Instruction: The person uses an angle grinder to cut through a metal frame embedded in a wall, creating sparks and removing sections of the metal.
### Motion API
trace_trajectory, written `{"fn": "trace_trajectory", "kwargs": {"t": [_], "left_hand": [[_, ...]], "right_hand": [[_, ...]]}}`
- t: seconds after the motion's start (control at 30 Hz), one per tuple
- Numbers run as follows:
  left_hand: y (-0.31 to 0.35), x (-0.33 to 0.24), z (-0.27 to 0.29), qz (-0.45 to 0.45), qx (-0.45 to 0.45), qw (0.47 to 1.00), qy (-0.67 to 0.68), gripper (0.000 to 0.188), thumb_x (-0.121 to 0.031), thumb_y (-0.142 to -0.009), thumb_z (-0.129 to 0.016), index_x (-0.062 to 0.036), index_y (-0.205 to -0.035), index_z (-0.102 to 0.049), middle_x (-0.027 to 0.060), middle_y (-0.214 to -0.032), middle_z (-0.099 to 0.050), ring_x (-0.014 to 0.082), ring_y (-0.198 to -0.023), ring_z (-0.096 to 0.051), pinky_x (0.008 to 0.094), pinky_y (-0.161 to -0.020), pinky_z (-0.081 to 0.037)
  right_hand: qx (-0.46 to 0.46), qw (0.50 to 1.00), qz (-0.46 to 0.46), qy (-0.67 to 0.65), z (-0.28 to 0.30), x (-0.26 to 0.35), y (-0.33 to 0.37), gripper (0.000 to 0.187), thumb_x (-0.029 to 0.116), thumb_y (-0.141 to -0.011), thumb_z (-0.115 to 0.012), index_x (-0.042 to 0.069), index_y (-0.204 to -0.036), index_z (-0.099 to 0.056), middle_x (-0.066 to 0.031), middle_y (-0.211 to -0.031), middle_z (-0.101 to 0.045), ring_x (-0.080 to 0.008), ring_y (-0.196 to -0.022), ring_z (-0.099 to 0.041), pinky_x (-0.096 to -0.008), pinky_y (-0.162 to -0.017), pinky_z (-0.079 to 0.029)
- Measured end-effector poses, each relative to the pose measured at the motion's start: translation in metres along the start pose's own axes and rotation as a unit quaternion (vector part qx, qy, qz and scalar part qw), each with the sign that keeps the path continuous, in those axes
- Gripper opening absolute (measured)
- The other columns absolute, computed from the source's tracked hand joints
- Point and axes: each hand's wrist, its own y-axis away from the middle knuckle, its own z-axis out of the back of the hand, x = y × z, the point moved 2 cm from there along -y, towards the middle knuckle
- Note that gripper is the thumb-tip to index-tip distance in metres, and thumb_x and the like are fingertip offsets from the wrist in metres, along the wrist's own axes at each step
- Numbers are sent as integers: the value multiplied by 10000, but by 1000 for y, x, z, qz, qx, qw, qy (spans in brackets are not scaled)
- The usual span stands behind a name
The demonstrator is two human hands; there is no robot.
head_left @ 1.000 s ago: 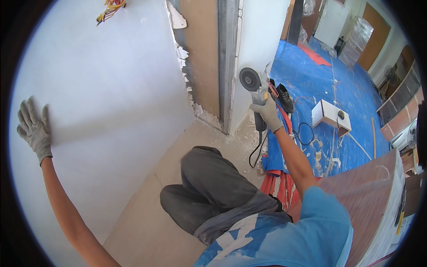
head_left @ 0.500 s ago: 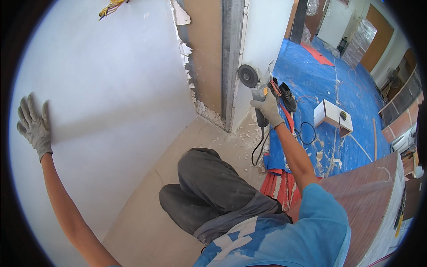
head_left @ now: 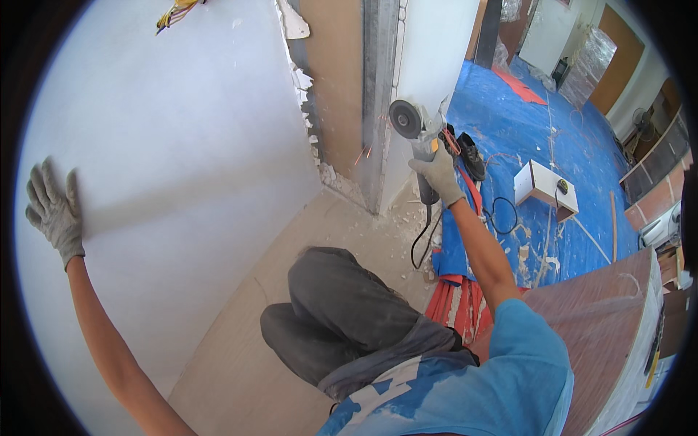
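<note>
Dark trousers (head_left: pixel 349 312), knees bent, below the grey metal stud (head_left: pixel 379 87). Right gloved hand (head_left: pixel 438 174) just right of the stud, fingers wrapped round the body of an angle grinder (head_left: pixel 423 150); disc (head_left: pixel 404 119) uppermost, right beside the stud, contact unclear. Few orange sparks (head_left: pixel 363 154) in front of stud. Left gloved hand (head_left: pixel 56 211) well left of it, fingers spread wide against white wall (head_left: pixel 182 109). Farther, right of stud: dark shoes (head_left: pixel 472 158), white box (head_left: pixel 534 182) on blue sheeting (head_left: pixel 502 102). Farthest right of stud: plastic-wrapped panel (head_left: pixel 590 69).
</note>
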Motion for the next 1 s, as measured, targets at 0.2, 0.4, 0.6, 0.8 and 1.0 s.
{"fn": "trace_trajectory", "kwargs": {"t": [0.2, 0.4, 0.6, 0.8, 1.0], "left_hand": [[-2, -3, 3, -20, -14, 999, -28, 677, -708, -1059, -331, -382, -1651, -288, -35, -1723, -291, 195, -1589, -237, 539, -1264, -193], [-3, -3, 3, -23, -17, 999, -39, 678, -708, -1059, -324, -376, -1650, -293, -35, -1723, -291, 193, -1590, -234, 523, -1269, -190], [0, 1, 4, -10, 2, 999, -53, 677, -695, -1062, -339, -356, -1648, -306, -31, -1719, -300, 194, -1586, -242, 516, -1260, -201], [-15, -18, 18, -18, -14, 1000, -11, 661, -680, -1067, -349, -358, -1644, -316, -31, -1714, -309, 192, -1578, -254, 526, -1247, -219], [-17, -21, 21, -28, -26, 999, -7, 654, -673, -1071, -351, -358, -1642, -320, -32, -1704, -323, 189, -1571, -264, 521, -1240, -232]], "right_hand": [[-11, 1000, 16, 19, 3, 10, -3, 745, 296, -687, -862, 36, -1333, -599, -208, -1118, -752, -375, -1048, -733, -454, -937, -561], [-8, 999, 30, 33, 10, 17, -13, 755, 306, -696, -870, 38, -1342, -587, -227, -1125, -748, -389, -1061, -730, -465, -929, -564], [-21, 991, 97, 91, 8, 22, -24, 765, 319, -710, -889, 18, -1339, -574, -245, -1095, -751, -414, -1040, -729, -484, -893, -567], [-15, 994, 58, 92, 5, 14, -16, 729, 345, -720, -875, 21, -1309, -592, -246, -1074, -753, -433, -1027, -725, -491, -885, -563], [-7, 995, 81, 65, 2, -4, -10, 715, 357, -723, -877, 26, -1297, -609, -256, -1042, -748, -436, -1029, -719, -501, -870, -558]]}}
